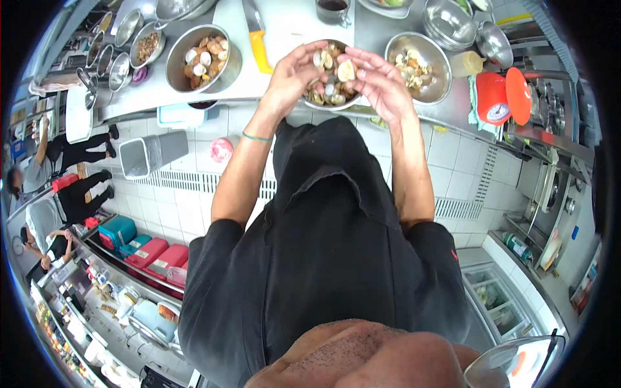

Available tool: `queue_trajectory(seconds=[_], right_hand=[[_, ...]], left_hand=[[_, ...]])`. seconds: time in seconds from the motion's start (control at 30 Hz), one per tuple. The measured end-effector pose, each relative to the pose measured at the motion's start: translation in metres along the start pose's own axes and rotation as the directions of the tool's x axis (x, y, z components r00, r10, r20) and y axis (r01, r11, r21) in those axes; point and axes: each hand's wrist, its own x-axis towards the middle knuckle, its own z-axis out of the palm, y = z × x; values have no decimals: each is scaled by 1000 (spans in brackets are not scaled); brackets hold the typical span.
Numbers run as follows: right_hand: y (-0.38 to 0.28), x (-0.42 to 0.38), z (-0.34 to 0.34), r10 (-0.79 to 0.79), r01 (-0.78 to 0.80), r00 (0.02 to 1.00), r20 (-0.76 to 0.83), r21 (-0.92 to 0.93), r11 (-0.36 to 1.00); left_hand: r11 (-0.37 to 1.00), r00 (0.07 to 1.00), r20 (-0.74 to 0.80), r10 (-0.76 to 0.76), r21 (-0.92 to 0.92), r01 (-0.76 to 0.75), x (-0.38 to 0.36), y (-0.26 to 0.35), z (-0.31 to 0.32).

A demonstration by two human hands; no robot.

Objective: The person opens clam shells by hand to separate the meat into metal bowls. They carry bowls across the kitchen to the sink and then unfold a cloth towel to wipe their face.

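My left hand [294, 76] is closed, its fingertips gripping a pale opened clam shell [323, 59]. Opposite it, my right hand [387, 87] pinches another clam shell half [347, 70], its cream inside facing up. Both hands are over the rim of a metal bowl [328, 107] of clams and shells, close to the counter's front edge. To the left stands a deep metal pot [233, 68] with brown and white shells. Right of my hands, a metal bowl [444, 87] contains yellowish and pale clam pieces. Fingers hide part of the middle bowl.
A yellow-handled knife [259, 50] lies on the white cutting board [284, 18]. Behind the bowls is a cup of dark liquid [333, 11]. A red scale [495, 97] stands at right. Below the counter is a grey bin [162, 152]. Two people stand far left.
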Motion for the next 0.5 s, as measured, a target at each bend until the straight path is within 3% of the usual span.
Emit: queue_trajectory(seconds=[0.27, 0.37, 0.5], right_hand=[[-1, 1, -3, -26, 11, 997, 70, 207, 978], [-2, 0, 0, -11, 12, 1000, -9, 153, 988], [-5, -1, 13, -50, 43, 998, -47, -151, 988]], left_hand=[[998, 998, 24, 49, 35, -50, -6, 9, 5], [1000, 999, 30, 27, 6, -27, -5, 8, 5], [977, 995, 64, -73, 204, 58, -7, 17, 15]])
